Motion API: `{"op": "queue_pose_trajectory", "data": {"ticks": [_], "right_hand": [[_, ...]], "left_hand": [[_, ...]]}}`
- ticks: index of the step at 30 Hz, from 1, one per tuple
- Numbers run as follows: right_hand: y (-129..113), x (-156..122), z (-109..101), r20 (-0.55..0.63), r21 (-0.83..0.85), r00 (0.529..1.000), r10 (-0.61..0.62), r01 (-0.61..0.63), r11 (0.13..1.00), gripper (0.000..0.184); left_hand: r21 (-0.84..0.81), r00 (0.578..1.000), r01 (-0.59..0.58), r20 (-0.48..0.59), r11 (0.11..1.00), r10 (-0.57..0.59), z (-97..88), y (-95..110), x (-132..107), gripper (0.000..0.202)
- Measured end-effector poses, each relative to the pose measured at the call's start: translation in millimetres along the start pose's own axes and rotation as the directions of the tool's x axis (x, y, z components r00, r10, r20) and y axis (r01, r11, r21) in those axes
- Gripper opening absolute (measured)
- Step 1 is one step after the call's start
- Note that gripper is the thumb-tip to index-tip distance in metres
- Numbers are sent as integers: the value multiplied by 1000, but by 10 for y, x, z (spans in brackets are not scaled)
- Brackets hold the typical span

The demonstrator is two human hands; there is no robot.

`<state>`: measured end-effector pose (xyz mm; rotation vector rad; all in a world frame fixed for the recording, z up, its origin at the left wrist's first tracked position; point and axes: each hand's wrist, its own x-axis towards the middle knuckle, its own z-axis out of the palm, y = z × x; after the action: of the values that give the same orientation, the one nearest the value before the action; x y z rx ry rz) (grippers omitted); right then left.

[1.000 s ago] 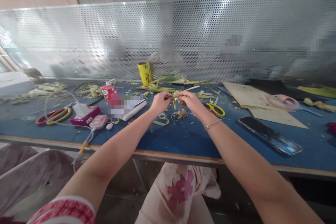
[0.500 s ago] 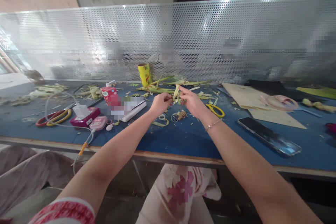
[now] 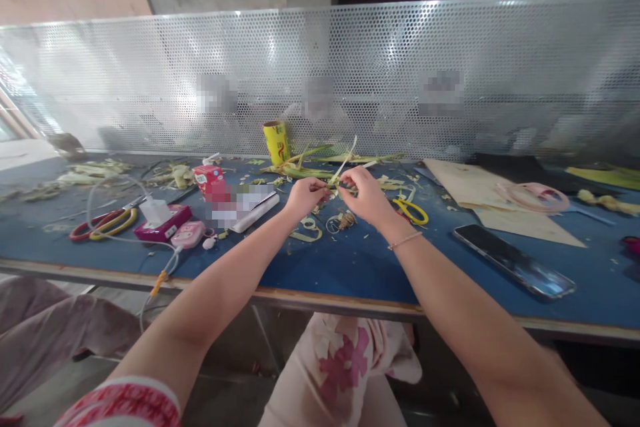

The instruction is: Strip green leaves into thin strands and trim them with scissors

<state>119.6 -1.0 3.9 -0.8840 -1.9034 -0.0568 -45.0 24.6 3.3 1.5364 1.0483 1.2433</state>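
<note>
Above the middle of the blue table, my left hand (image 3: 306,197) pinches a pale green plant strip (image 3: 346,161) that looks like husk. The strip's free end points up and away from me. Close to its right, my right hand (image 3: 365,195) has its thumb and forefinger curled together at the same strip. The exact grip is partly hidden by the fingers. Just below the hands lie a small brown knotted bundle (image 3: 346,219) and a curled pale strip (image 3: 309,235). Yellow-handled scissors (image 3: 411,211) rest right of my right hand.
Behind the hands are long green stalks (image 3: 320,172) and a yellow can (image 3: 277,143), before a perforated metal screen (image 3: 320,47). Left are a red drink carton (image 3: 210,183), a purple box (image 3: 163,223) and red-and-yellow-handled tools (image 3: 107,223). A phone (image 3: 513,260) and brown paper (image 3: 465,183) lie right.
My right hand's fingers, stretched forward before, have curled in toward my left hand. The strip's free end now stands up longer and tilts right. My left hand has hardly moved.
</note>
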Motion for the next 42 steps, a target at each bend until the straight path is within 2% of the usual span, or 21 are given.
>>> {"op": "queue_pose_trajectory", "data": {"ticks": [3, 6, 10, 14, 17, 23, 31, 38, 40, 42], "right_hand": [[-54, -19, -7, 71, -173, 984, -166, 176, 969, 19], [-8, -29, -5, 193, -250, 953, -234, 278, 927, 31], [111, -35, 13, 227, -253, 943, -244, 299, 920, 41], [134, -22, 23, 204, -223, 949, -240, 284, 932, 30], [69, -9, 15, 185, -212, 951, -246, 283, 935, 19], [-5, -5, -10, 117, -264, 963, -244, 267, 927, 19], [41, 12, 32, 180, -143, 959, -221, 248, 958, 16], [40, -10, 117, 22, -65, 989, -149, 150, 987, 13], [27, -14, 121, -34, -83, 986, -161, 158, 984, 12], [20, -11, 118, -40, -114, 976, -213, 207, 972, 11]], "left_hand": [[-130, 995, 96, 23, 987, -94, 10, 17, -4, 9], [-216, 982, 189, 68, 958, -178, -2, 27, -3, 5], [-297, 956, 291, 136, 909, -261, -29, 48, -1, 4], [-324, 938, 339, 184, 883, -293, -39, 60, -1, 2], [-301, 942, 326, 182, 896, -282, -36, 47, 8, 3], [-217, 959, 256, 176, 942, -220, -23, 5, 12, 3], [-54, 989, 86, 127, 995, -78, -4, 26, -19, 5], [-34, 991, 60, 119, 998, -56, 14, 25, -23, 5], [-43, 991, 65, 123, 997, -59, 21, 30, -29, 5], [-56, 990, 81, 120, 995, -74, 28, 44, -41, 4]]}}
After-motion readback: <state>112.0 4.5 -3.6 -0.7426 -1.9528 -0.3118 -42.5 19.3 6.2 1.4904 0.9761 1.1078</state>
